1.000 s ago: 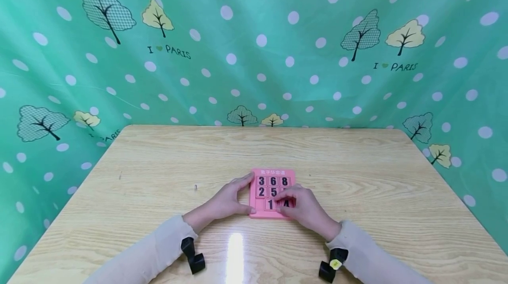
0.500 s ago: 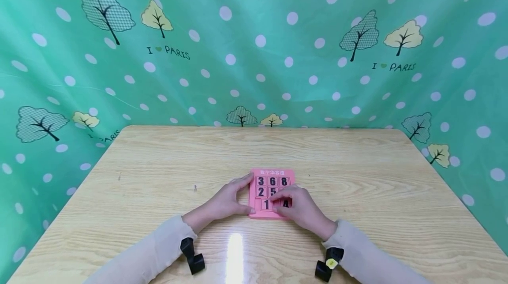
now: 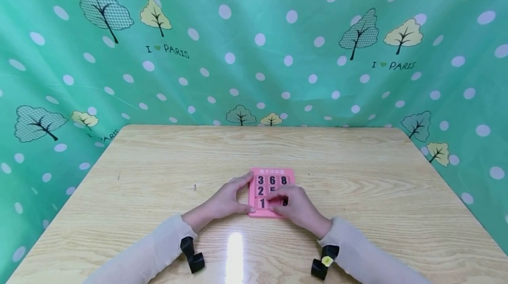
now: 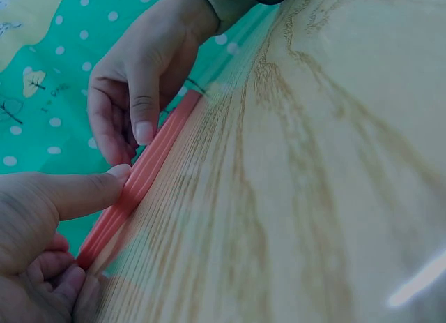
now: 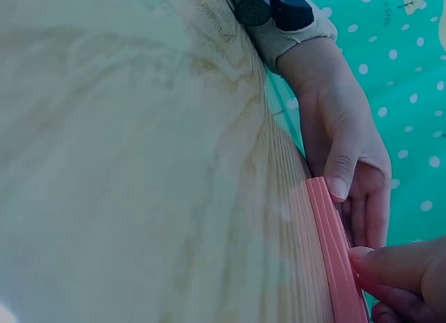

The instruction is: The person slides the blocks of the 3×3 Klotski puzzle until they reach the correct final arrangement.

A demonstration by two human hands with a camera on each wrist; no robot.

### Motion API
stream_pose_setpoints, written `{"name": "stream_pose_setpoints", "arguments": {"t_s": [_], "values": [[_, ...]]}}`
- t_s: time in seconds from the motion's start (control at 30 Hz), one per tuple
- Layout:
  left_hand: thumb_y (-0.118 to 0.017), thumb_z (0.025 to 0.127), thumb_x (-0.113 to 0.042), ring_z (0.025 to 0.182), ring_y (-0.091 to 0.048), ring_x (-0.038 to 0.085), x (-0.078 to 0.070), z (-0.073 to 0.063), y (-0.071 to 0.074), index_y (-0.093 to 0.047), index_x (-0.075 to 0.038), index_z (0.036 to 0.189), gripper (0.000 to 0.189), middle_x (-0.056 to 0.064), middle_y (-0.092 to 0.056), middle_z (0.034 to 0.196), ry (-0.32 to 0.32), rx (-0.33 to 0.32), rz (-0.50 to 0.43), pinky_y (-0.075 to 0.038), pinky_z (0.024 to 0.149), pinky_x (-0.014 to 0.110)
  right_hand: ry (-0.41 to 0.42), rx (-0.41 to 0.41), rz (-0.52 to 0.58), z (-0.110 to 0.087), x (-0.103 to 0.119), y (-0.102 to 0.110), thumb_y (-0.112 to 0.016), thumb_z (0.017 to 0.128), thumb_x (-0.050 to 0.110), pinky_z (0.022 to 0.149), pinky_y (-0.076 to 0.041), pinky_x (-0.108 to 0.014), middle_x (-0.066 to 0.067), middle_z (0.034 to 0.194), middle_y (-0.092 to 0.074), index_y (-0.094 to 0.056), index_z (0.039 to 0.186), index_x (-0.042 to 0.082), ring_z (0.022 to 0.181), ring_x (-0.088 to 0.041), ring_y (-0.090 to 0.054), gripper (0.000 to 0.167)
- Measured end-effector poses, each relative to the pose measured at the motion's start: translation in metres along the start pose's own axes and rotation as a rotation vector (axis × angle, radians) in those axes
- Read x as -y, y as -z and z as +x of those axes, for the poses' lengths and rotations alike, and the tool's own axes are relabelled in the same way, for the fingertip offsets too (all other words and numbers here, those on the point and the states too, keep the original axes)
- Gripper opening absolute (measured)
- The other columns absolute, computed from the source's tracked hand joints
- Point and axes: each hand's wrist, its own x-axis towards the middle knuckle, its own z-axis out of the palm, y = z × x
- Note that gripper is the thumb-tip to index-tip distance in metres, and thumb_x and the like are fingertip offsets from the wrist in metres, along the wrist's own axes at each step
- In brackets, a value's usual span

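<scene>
Evidently finishing a leftward tile-slide on pink sliding-number puzzle (image 3: 267,185), midway between tabletop (image 3: 178,156) side edges. Gripped at left edge by left hand (image 3: 225,198); at tile "1" (image 3: 262,203), right hand (image 3: 299,208), fingers bent, pinch or push unclear. Probably next: lifting fingertips clear. Changed since earlier: tile position, bottom-middle to puzzle's lower-left corner.

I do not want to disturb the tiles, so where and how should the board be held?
Probably by the left rim, coming from the left: the board lies flat, this rim bears no tiles, and the left hand spans it.
</scene>
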Motion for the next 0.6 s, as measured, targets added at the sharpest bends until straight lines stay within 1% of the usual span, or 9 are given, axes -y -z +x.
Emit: {"name": "stream_pose_setpoints", "arguments": {"t_s": [0.17,0.37,0.6], "values": [[-0.081,0.07,-0.02,0.14,-0.024,0.03,-0.0012,0.0008,0.0002,-0.029,-0.005,0.147,0.094,0.009,-0.027,0.153,-0.002,-0.004,0.009,-0.019,0.114,0.047,0.017,-0.002,0.021,0.0024,-0.0006,-0.0025,-0.073,0.077,0.002,0.079,-0.049,-0.025,0.002,0.093,-0.069,-0.074,0.095,0.011,0.088,-0.013,-0.058,0.021],[-0.082,0.07,-0.02,0.14,-0.024,0.03,-0.0016,0.0008,0.0004,-0.029,-0.006,0.147,0.095,0.008,-0.026,0.153,0.007,-0.006,0.007,-0.018,0.114,0.047,0.011,-0.006,0.032,0.0034,-0.002,-0.004,-0.072,0.076,-0.001,0.08,-0.049,-0.026,0.003,0.093,-0.068,-0.074,0.094,0.011,0.09,-0.014,-0.058,0.022],[-0.081,0.07,-0.019,0.14,-0.023,0.029,-0.0015,0.0013,-0.0001,-0.029,-0.007,0.147,0.094,0.007,-0.026,0.154,0.024,-0.006,0.007,-0.018,0.114,0.047,0.006,-0.025,0.029,0.0027,-0.001,-0.0049,-0.072,0.075,-0.002,0.075,-0.049,-0.024,0.003,0.091,-0.067,-0.074,0.094,0.011,0.086,-0.012,-0.057,0.023]]}}
